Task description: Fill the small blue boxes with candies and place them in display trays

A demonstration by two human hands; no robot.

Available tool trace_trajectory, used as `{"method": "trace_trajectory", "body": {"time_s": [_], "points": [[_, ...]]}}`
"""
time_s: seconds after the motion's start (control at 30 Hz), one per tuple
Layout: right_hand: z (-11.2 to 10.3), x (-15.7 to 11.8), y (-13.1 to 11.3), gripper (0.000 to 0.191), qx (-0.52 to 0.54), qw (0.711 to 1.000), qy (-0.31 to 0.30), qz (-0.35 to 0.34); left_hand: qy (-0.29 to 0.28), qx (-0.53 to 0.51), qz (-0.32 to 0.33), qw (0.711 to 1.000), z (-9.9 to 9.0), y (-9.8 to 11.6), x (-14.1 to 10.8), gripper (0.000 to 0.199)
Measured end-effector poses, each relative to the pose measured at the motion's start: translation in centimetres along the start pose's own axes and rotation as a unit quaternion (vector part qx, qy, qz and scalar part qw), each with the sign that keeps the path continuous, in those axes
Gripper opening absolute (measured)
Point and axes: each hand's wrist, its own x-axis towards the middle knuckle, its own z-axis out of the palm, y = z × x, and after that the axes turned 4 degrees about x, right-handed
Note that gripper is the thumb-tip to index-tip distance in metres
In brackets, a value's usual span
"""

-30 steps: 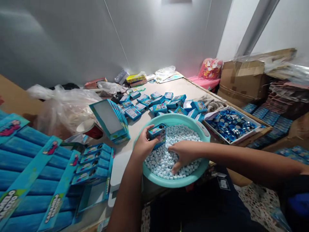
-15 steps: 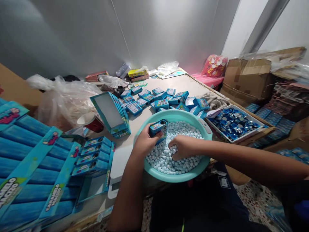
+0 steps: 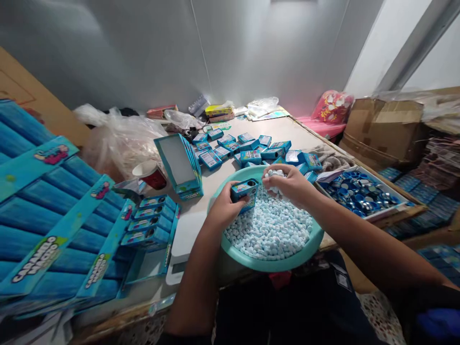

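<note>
Right hand [image 3: 289, 184] lifted, candies [image 3: 273, 181] inside its grip

A white tray [image 3: 391, 213] holds blue-and-silver lids [image 3: 359, 194], near a cardboard box [image 3: 381, 129].

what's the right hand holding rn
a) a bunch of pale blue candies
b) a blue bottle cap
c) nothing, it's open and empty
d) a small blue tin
a, the right hand is closed around pale blue candies above the basin, while the small blue tin is in the left hand.
</note>
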Motion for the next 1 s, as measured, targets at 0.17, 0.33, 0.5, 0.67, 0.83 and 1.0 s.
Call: {"method": "trace_trajectory", "body": {"time_s": [0.17,0.33,0.5,0.67,0.83,1.0], "points": [[2.1,3.8,0.4,0.019,0.148,0.987,0.047,-0.03,-0.041,0.014,0.001,0.999,0.0,0.3,-0.2,0.048],[3.4,7.0,1.6,0.028,0.226,0.97,0.087,-0.019,-0.056,0.051,0.004,0.997,-0.2,0.8,-0.7,0.051],[3.5,7.0,2.7,0.027,0.235,0.967,0.097,-0.022,-0.055,0.07,0.011,0.996,0.0,1.5,-1.0,0.049],[3.1,6.3,2.7,0.025,0.209,0.971,0.117,-0.012,-0.052,0.095,0.009,0.994,0.2,2.1,-1.4,0.045],[3.1,5.8,2.5,0.027,0.199,0.973,0.116,-0.022,-0.077,0.136,-0.008,0.988,0.2,2.2,-1.7,0.044],[3.2,5.4,2.4,0.029,0.182,0.976,0.118,0.007,-0.078,0.135,-0.018,0.988,0.1,2.2,-1.6,0.048]]}}
